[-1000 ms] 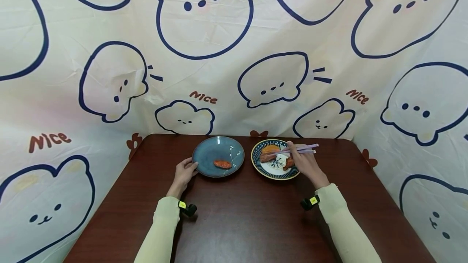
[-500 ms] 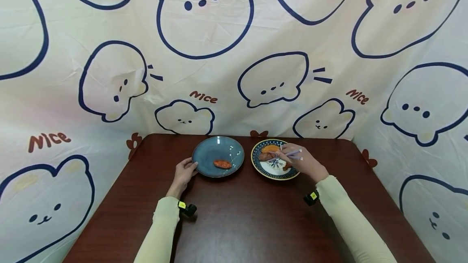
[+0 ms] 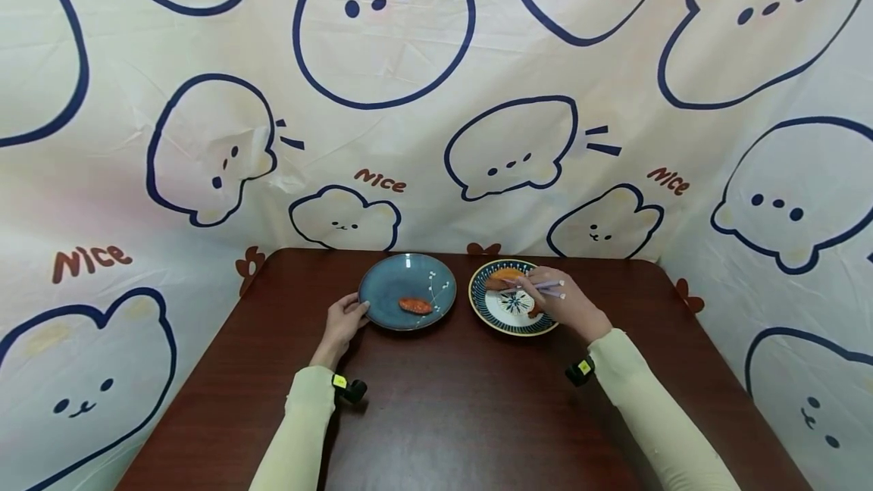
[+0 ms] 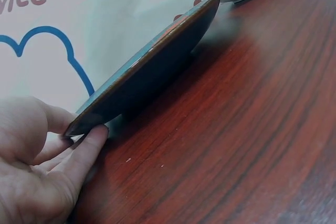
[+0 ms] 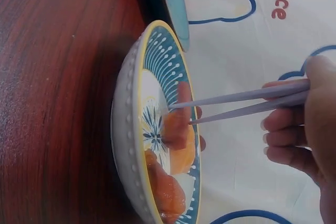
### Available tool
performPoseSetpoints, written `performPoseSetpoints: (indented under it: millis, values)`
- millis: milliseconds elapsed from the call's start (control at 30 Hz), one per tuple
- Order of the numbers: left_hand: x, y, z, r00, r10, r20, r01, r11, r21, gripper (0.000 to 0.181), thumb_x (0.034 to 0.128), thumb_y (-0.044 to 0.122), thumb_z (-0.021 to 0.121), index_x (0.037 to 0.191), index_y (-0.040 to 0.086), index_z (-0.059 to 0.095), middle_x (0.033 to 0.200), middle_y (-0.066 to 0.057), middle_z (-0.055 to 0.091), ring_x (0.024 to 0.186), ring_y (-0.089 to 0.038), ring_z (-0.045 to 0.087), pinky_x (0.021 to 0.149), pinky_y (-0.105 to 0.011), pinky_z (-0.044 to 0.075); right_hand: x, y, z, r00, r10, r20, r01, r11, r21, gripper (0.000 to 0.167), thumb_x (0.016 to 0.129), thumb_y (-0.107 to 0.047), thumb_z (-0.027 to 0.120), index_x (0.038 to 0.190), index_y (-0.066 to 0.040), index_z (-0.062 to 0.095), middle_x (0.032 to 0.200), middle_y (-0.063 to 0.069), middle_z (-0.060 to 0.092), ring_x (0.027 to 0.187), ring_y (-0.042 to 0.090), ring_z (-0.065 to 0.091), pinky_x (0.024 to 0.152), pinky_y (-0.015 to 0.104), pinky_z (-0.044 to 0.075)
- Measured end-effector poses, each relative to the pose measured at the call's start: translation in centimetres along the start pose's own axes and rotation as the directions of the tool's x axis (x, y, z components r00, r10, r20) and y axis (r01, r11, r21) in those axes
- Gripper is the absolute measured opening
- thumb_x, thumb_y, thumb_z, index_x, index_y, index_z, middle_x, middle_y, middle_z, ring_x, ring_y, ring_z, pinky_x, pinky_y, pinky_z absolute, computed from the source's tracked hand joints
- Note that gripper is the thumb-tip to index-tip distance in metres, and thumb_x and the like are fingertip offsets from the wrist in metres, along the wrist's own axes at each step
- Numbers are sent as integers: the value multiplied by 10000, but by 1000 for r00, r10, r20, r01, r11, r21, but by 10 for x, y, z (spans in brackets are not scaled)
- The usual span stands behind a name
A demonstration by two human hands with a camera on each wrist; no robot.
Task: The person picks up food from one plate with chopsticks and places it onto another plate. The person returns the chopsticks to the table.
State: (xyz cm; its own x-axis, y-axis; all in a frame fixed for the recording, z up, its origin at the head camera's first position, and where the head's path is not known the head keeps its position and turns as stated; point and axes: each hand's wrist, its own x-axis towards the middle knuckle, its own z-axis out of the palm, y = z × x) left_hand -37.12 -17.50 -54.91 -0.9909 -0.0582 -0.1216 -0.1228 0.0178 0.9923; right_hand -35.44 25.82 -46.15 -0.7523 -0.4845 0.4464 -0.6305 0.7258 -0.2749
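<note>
My left hand (image 3: 342, 328) pinches the near-left rim of a blue plate (image 3: 385, 283) on the table; in the left wrist view its thumb and fingers take the plate's edge (image 4: 105, 98). One orange-red piece of food (image 3: 414, 306) lies on that plate. My right hand (image 3: 571, 303) holds a pair of pale purple chopsticks (image 5: 241, 98) over a patterned plate (image 3: 514, 305). Between their tips is a reddish-brown, blurred piece of food (image 5: 181, 115). Beside it in the plate are a yellow-orange piece (image 5: 182, 160) and a glossy reddish-brown piece (image 5: 167, 192).
Both plates stand near the far edge of the dark brown wooden table (image 3: 450, 400), with a narrow gap between them. Behind and at the sides hangs a pale cloth (image 3: 423, 218) with blue bear outlines. A small black camera (image 3: 351, 390) sits on the left wrist.
My right hand has turned and moved slightly left over the patterned plate, with the chopsticks. The reddish-brown piece has shifted slightly toward the far side. My left hand stays at the blue plate.
</note>
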Motion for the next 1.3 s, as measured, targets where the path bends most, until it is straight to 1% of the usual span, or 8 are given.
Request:
performPoseSetpoints:
  millis: [200, 433, 567, 733, 867, 1033, 1133, 1300]
  values:
    - [0, -1, 0, 1000, 2, 4, -2, 1000, -4, 471, 1067, 86, 535, 1500, -58, 416, 1443, -317, 501, 1307, -432, 543, 1047, -416, 559, 1, 14, -2, 991, 136, -7, -131, 967, 217, 328, 1087, -142, 508, 964, -29, 790, 688, -3, 643, 557, 138, 486, 475, 241, 429]
    - [0, -2, 0, 1000, -11, 2, 11, 1000, -9, 476, 1068, 83, 529, 1507, -56, 407, 1453, -312, 496, 1316, -424, 537, 1035, -398, 567, 2, 20, -2, 953, 287, 101, -304, 904, 300, 446, 1118, -275, 429, 995, -33, 783, 641, -11, 570, 560, 124, 446, 498, 231, 371]
    - [1, -2, 0, 1000, -5, 5, 5, 1000, -11, 471, 1070, 83, 526, 1504, -59, 410, 1448, -314, 498, 1315, -428, 537, 1060, -429, 548, 2, 17, -2, 957, 255, 136, -284, 917, 279, 408, 1108, -278, 468, 844, -65, 693, 626, -9, 451, 549, 143, 424, 469, 229, 358]
    - [1, -1, -1, 1000, 3, 1, -3, 1000, -9, 468, 1071, 87, 529, 1501, -56, 415, 1451, -311, 497, 1313, -433, 538, 1065, -437, 544, 1, 11, -2, 964, 214, 154, -243, 950, 198, 324, 1089, -299, 517, 866, -130, 681, 702, 18, 519, 653, 141, 498, 570, 230, 466]
    - [0, -1, -1, 1000, 0, 3, 0, 1000, -12, 474, 1070, 85, 528, 1506, -56, 407, 1453, -312, 493, 1317, -432, 535, 1062, -433, 546, -2, 13, 1, 978, 177, 107, -196, 960, 200, 375, 1095, -269, 506, 845, -77, 708, 651, -4, 522, 591, 106, 497, 513, 221, 471]
    - [0, -1, 0, 1000, -6, 7, 6, 1000, -16, 477, 1071, 81, 524, 1509, -60, 399, 1447, -315, 494, 1318, -434, 533, 1062, -430, 546, -7, 21, 6, 982, 186, 44, -190, 938, 291, 436, 1117, -217, 432, 959, 17, 763, 606, 35, 543, 493, 137, 467, 408, 224, 380]
    - [0, -1, 0, 1000, -4, 7, 4, 1000, -16, 479, 1072, 83, 524, 1512, -56, 398, 1448, -313, 495, 1316, -433, 535, 1058, -426, 549, -10, 25, 7, 973, 228, 17, -222, 922, 318, 444, 1122, -241, 406, 1122, 19, 766, 772, 133, 701, 642, 219, 622, 508, 203, 461]
    - [0, -2, 0, 1000, -1, 10, 1, 1000, -17, 481, 1072, 87, 525, 1515, -53, 397, 1460, -310, 486, 1321, -435, 530, 1062, -430, 546, -16, 28, 8, 946, 325, 6, -308, 888, 341, 520, 1125, -360, 379, 1154, -18, 770, 927, 166, 743, 848, 266, 662, 658, 189, 490]
